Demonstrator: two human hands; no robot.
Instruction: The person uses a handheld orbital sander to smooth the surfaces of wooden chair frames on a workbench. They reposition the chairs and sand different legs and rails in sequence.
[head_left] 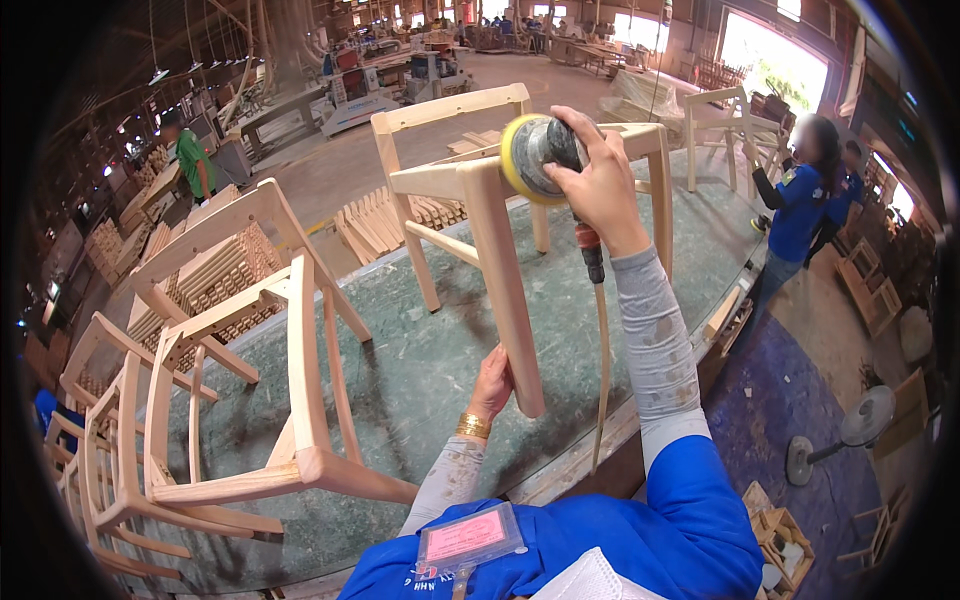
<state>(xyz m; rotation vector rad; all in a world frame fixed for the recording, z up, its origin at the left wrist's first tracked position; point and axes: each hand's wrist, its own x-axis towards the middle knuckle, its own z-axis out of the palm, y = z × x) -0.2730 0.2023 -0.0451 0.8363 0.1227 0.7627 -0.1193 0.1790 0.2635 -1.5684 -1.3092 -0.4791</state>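
My right hand [602, 185] is wrapped round a handheld disc sander [545, 155] with a yellow rim. Its pad meets the top corner of a bare wooden chair frame [500, 270], or lies very close to it. An air hose [602, 370] runs down from the sander past my right forearm. Low on the same frame's nearest leg, my left hand [490, 383] grips the wood, its fingers partly hidden behind the leg. The frame stands on a green-topped workbench [400, 400].
More chair frames [300, 380] crowd the bench's left side, and another frame [715, 130] stands at its far right end. Stacked wooden parts [375, 225] lie beyond the bench. Co-workers in blue [800, 200] are at right, and one in green [192, 160] at left. A fan [865, 415] stands right.
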